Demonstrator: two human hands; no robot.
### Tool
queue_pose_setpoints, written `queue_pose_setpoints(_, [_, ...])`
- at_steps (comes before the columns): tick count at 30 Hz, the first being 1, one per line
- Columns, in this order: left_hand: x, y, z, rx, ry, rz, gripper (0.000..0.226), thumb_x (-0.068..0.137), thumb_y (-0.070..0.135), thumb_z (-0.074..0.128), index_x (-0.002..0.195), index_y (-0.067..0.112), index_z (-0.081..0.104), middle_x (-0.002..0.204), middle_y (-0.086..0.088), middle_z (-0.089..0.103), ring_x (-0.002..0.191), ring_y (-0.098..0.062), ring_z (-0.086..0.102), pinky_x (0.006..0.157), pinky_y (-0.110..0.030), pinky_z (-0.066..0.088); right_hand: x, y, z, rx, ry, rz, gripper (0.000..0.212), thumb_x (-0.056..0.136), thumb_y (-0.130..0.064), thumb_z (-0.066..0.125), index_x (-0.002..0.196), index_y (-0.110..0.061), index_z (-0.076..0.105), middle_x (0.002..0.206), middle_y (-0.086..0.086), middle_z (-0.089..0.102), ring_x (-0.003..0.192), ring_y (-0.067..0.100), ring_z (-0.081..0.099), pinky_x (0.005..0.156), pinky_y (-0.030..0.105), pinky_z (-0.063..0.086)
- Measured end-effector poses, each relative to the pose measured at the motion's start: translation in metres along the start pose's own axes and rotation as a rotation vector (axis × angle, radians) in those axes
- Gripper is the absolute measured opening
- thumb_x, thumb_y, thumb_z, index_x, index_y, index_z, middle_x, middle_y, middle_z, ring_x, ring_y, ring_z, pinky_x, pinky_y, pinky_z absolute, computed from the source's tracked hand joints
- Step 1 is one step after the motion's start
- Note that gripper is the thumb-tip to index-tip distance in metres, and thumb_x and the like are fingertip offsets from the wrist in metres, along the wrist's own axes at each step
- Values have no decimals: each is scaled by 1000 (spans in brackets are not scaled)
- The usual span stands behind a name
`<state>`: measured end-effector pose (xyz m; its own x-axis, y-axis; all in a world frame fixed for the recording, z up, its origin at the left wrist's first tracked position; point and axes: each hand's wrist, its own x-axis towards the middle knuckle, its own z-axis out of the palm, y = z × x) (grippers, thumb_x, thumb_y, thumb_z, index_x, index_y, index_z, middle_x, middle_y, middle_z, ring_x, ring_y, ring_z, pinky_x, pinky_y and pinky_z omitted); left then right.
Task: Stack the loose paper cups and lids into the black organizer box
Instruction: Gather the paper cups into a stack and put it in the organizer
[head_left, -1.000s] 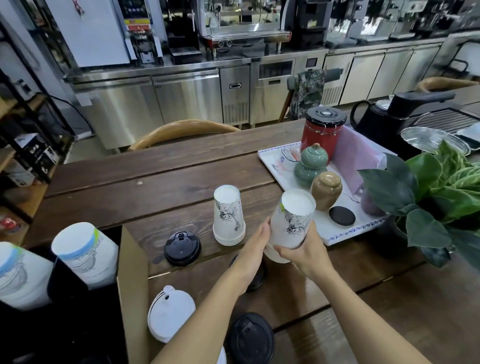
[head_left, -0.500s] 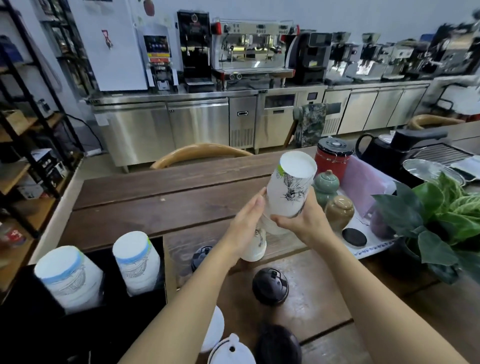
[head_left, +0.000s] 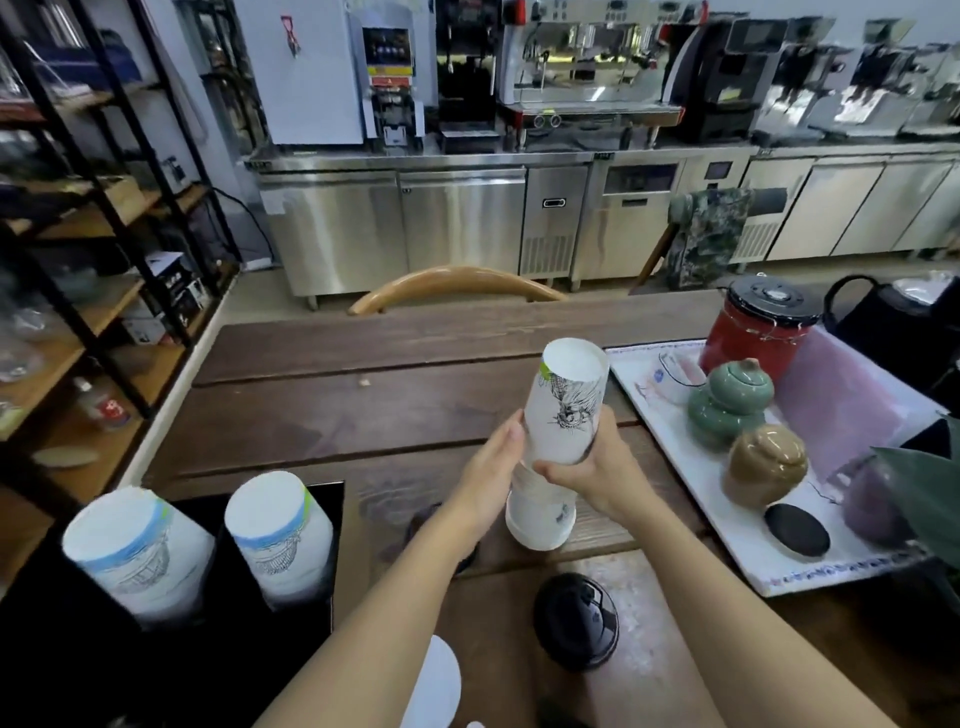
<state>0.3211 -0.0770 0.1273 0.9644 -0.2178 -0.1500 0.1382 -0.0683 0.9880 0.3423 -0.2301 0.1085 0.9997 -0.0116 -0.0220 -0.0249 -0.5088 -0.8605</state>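
Observation:
A white paper cup with an ink drawing (head_left: 566, 405) is held upside down by both hands, fitted over a short stack of upside-down white cups (head_left: 540, 519) that rests on the wooden table. My left hand (head_left: 488, 467) presses its left side and my right hand (head_left: 592, 467) wraps its lower edge. The black organizer box (head_left: 171, 670) sits at the lower left with two cup stacks (head_left: 140, 551) (head_left: 280, 535) standing in it. A black lid (head_left: 576, 626) lies on the table below my hands. A white lid (head_left: 434, 686) shows under my left forearm.
A white tray (head_left: 727, 545) on the right carries a red canister (head_left: 753, 332), green and tan jars and a purple cloth. A plant leaf (head_left: 924, 493) juts in at the right edge. A wooden chair back (head_left: 457, 286) stands beyond the table; shelving lines the left.
The held cup has come down from mid-air onto the short stack of cups on the table. The camera view has shifted, so the box and cup stacks sit lower left.

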Motion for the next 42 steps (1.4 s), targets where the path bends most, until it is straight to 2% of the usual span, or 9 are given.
queue_pose_setpoints(4, [8, -44, -6, 98, 42, -233, 50, 96, 51, 32, 138, 28, 46, 146, 9, 45, 134, -9, 39, 112, -31, 29, 1, 32, 26, 129, -154, 29, 63, 61, -14, 86, 102, -34, 44, 101, -22, 54, 99, 8, 59, 82, 19, 50])
queue_pose_setpoints(9, [15, -59, -9, 156, 175, -342, 45, 96, 44, 39, 127, 17, 56, 125, 6, 55, 123, -15, 47, 94, -26, 32, 2, 57, 11, 210, -389, 98, 78, 67, 9, 73, 122, -30, 34, 123, -7, 49, 104, -3, 51, 72, 7, 46])
queue_pose_setpoints(12, [18, -51, -8, 109, 360, -311, 29, 96, 38, 42, 110, 19, 59, 112, 3, 60, 108, -17, 52, 86, -26, 35, 5, 65, 5, 420, -129, 221, 62, 72, -1, 65, 129, -19, 45, 130, 2, 55, 111, 11, 55, 74, 18, 43])
queue_pose_setpoints(15, [26, -56, 0, -23, 418, -313, 47, 97, 35, 43, 140, 17, 41, 145, 0, 45, 131, -18, 42, 97, -25, 30, 10, 71, 14, 620, 178, 377, 48, 86, -19, 59, 132, -15, 47, 139, 9, 50, 126, 23, 46, 89, 25, 41])
queue_pose_setpoints(17, [31, -59, 8, -157, 341, -359, 58, 96, 43, 41, 149, 29, 22, 156, 6, 27, 142, -18, 26, 110, -32, 23, 11, 77, 26, 671, 122, 436, 63, 86, -47, 56, 139, -18, 40, 148, 1, 42, 134, 17, 39, 110, 35, 31])
queue_pose_setpoints(19, [35, -62, 16, -266, 245, -411, 61, 94, 52, 36, 148, 39, 11, 158, 10, 18, 146, -17, 16, 117, -41, 14, 8, 74, 35, 695, 7, 450, 70, 79, -67, 50, 135, -25, 48, 143, -3, 50, 130, 15, 46, 110, 40, 34])
queue_pose_setpoints(28, [28, -65, 23, -323, 134, -546, 62, 85, 72, 26, 138, 42, 37, 144, 11, 45, 112, -12, 44, 98, -41, 35, -5, 48, 48, 872, -129, 496, 56, 94, -58, 27, 121, -25, 64, 123, -2, 68, 113, 16, 62, 91, 34, 48])
queue_pose_setpoints(33, [11, -46, 19, -226, 181, -474, 57, 88, 68, 25, 137, 43, 38, 142, 11, 46, 122, -16, 45, 108, -46, 35, -6, 29, 45, 955, -115, 453, 55, 94, -58, 27, 115, -25, 67, 116, -2, 71, 110, 17, 65, 100, 42, 45])
queue_pose_setpoints(42, [-1, -23, 4, -56, 413, -72, 69, 63, 92, 27, 120, 60, 48, 134, 13, 56, 133, -19, 41, 111, -51, 29, -17, -39, 33, 1033, -127, 267, 44, 97, -46, 31, 105, -23, 68, 97, -7, 76, 81, 9, 72, 53, 17, 52])
